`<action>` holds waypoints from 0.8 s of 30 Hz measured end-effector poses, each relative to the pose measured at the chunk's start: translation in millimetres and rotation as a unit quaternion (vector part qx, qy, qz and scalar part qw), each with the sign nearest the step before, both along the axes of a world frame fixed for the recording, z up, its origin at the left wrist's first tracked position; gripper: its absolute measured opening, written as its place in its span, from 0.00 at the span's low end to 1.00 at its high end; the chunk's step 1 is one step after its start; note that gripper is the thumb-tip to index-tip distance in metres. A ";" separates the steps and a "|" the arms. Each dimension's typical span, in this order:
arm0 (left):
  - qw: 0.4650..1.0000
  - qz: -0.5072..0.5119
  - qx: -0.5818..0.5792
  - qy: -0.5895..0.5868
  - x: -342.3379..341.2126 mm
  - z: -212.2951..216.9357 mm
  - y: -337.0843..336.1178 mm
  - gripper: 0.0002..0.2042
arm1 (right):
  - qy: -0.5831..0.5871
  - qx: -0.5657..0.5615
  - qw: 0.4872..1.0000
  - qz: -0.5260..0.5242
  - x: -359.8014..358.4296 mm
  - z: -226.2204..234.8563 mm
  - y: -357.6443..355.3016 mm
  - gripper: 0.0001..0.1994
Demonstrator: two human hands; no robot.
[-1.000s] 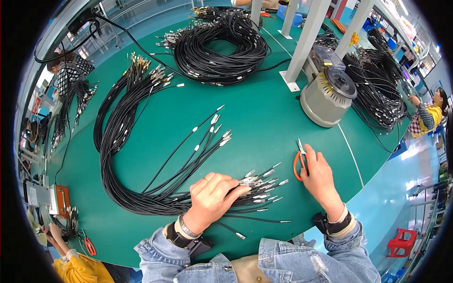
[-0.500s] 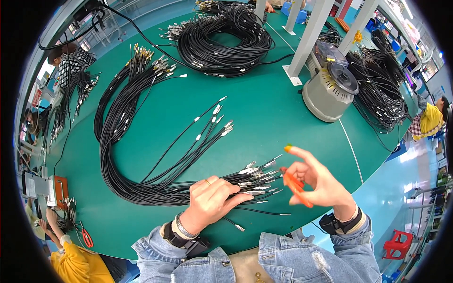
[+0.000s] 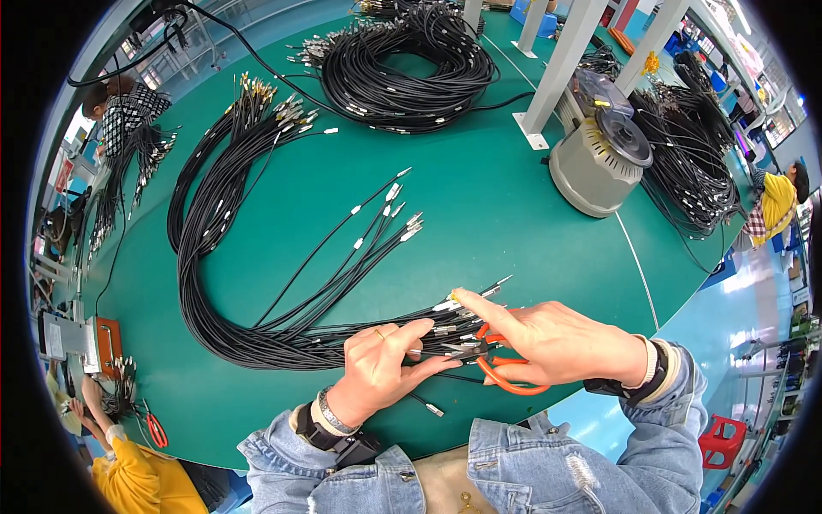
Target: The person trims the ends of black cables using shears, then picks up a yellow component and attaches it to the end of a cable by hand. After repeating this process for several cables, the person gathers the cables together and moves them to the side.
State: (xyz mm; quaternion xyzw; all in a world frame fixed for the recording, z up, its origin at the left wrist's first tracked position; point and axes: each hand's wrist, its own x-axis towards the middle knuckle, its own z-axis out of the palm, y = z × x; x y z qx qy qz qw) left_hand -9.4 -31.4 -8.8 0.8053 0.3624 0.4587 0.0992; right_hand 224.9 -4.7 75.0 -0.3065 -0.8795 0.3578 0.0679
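My left hand is closed, pinching a black cable near its end between thumb and fingers. In my right hand are orange-handled cutting pliers, their dark metal jaws against the cable end beside my left fingertips. The right index finger is stretched forward over the cable tips, something yellow at its tip. Around both hands lies a long curved bundle of black cables with white labels and metal ends. Exactly what the jaws touch is too small to make out.
Several loose cable ends fan out across the green table. A large cable coil lies at the back. To the right stand a grey round machine and metal posts. Red pliers rest at the left; other people work nearby.
My right hand has moved left and down with the pliers, bringing their jaws from beyond the cable tips to the cable end at my left hand. The left hand stays nearly still.
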 end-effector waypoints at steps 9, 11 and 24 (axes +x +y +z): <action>1.000 -0.016 0.003 0.019 -1.5 -2.8 0.7 0.37 | -0.045 -0.029 0.998 0.039 -4.0 2.1 7.6 0.42; 1.000 -0.017 0.010 0.018 -1.6 -5.2 0.7 0.37 | -0.049 -0.032 0.998 0.039 -4.7 3.1 7.2 0.42; 1.000 -0.009 0.016 0.010 -0.1 -10.1 0.7 0.34 | 0.005 0.032 0.998 0.062 -4.9 -6.7 5.9 0.39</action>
